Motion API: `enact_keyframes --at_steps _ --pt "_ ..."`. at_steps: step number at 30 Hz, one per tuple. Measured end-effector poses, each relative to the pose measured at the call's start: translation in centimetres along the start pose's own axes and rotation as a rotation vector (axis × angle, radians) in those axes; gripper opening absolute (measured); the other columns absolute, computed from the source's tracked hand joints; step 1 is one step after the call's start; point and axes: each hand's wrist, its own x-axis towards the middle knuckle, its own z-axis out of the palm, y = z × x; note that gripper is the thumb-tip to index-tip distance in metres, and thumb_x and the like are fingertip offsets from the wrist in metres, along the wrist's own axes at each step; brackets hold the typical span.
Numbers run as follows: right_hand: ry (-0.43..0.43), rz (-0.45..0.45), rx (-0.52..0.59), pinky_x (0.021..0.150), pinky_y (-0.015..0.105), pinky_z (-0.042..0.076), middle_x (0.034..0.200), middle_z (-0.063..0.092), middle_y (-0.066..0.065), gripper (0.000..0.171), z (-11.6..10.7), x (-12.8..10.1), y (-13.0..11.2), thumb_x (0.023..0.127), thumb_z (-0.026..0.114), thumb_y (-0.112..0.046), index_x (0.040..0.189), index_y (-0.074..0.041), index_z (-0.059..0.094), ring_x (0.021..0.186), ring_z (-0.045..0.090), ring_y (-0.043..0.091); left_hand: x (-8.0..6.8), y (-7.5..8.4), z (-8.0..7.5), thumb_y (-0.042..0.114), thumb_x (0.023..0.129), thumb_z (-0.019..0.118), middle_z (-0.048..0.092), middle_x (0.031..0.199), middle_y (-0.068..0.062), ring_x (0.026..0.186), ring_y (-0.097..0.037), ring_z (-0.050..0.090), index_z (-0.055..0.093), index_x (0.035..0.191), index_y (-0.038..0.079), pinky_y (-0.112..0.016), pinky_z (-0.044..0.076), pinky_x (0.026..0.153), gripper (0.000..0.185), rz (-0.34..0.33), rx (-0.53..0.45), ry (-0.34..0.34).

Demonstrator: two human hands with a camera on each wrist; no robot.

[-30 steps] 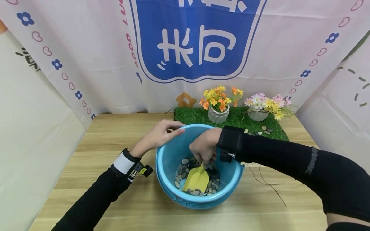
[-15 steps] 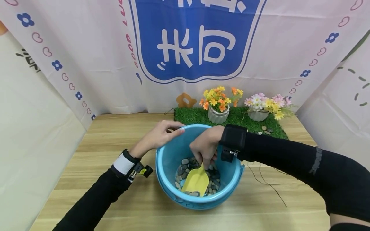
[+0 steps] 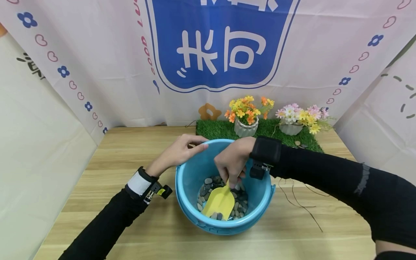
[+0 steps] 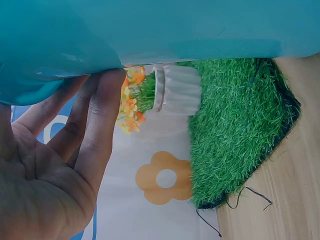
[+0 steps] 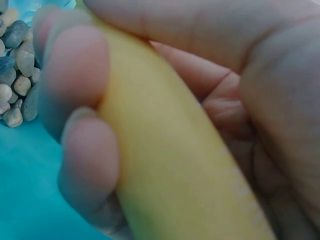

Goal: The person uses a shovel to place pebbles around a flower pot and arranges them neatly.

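A light blue bucket [image 3: 190,184] stands on the wooden table, grey and tan pebbles [image 3: 208,181] over its bottom. My left hand [image 3: 182,148] holds the rim at the far left. In the left wrist view its fingers press against the bucket's outer wall [image 4: 200,25]. Down inside the bucket, my right hand [image 3: 232,159] grips the handle of a yellow toy shovel [image 3: 221,202]. The blade points toward me, and a few pebbles [image 3: 216,216] sit at its front edge. Fingers and thumb wrap the handle [image 5: 165,135] in the right wrist view.
Behind the bucket lies an artificial grass mat [image 3: 211,129], with a white pot of orange and yellow flowers [image 3: 246,128] and another of pink and yellow ones [image 3: 290,129]. Thin dark strands [image 3: 303,206] lie on the table [image 3: 130,173] at right. A printed cloth [image 3: 123,72] hangs behind.
The shovel blade has slid slightly toward the bucket's near left side, and pebbles now show on its front edge. My right wrist has risen a little. The left hand keeps its place.
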Motion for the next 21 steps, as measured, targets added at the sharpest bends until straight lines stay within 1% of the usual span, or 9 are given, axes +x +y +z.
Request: enact_keyframes --at_steps 3,6,9,11,17,21 --pt "0.008 -0.007 0.010 0.048 0.028 0.043 0.061 0.062 0.001 0.023 -0.1 -0.1 0.0 0.089 0.067 -0.018 0.066 -0.016 0.070 0.062 0.055 0.037 0.0 0.0 0.0 0.011 0.097 0.053 0.065 0.100 -0.014 0.086 -0.022 0.064 0.064 0.114 -0.001 -0.030 0.053 0.070 0.025 -0.001 0.004 -0.003" --pt "0.012 -0.017 0.016 0.048 0.028 0.043 0.062 0.062 0.002 0.022 -0.2 -0.4 0.1 0.089 0.066 -0.019 0.068 -0.018 0.071 0.063 0.055 0.038 0.0 0.0 0.0 0.011 0.097 0.053 0.065 0.100 -0.014 0.086 -0.021 0.064 0.064 0.114 -0.002 -0.030 0.053 0.070 0.025 -0.001 0.006 -0.002" --pt "0.014 -0.033 0.021 0.047 0.026 0.042 0.064 0.062 0.005 0.022 -0.2 -0.7 0.2 0.089 0.066 -0.020 0.068 -0.015 0.070 0.061 0.055 0.036 0.0 0.0 0.0 0.011 0.097 0.052 0.065 0.100 -0.014 0.085 -0.021 0.064 0.064 0.114 -0.002 -0.030 0.054 0.069 0.025 -0.001 0.009 -0.003" --pt "0.015 -0.042 0.026 0.047 0.026 0.042 0.064 0.062 0.005 0.023 -0.3 -1.0 0.2 0.090 0.065 -0.020 0.068 -0.015 0.070 0.060 0.055 0.035 0.1 0.1 0.0 0.010 0.097 0.052 0.065 0.100 -0.014 0.085 -0.022 0.064 0.064 0.114 -0.002 -0.030 0.054 0.069 0.024 0.000 0.011 -0.002" --pt "0.036 -0.056 0.054 0.053 0.034 0.050 0.068 0.065 0.004 0.016 -0.4 -2.0 0.2 0.089 0.066 -0.021 0.076 -0.020 0.074 0.064 0.060 0.034 0.1 0.2 0.0 0.011 0.097 0.053 0.065 0.100 -0.013 0.085 -0.020 0.064 0.064 0.115 -0.002 -0.029 0.054 0.069 0.025 -0.004 0.012 0.000" --pt "0.053 -0.079 0.067 0.054 0.036 0.051 0.069 0.066 0.004 0.014 -0.5 -2.7 0.3 0.090 0.065 -0.021 0.080 -0.022 0.075 0.062 0.060 0.031 0.1 0.0 0.0 0.011 0.096 0.053 0.065 0.100 -0.013 0.085 -0.019 0.064 0.064 0.114 -0.002 -0.029 0.054 0.069 0.025 -0.001 0.012 0.001"
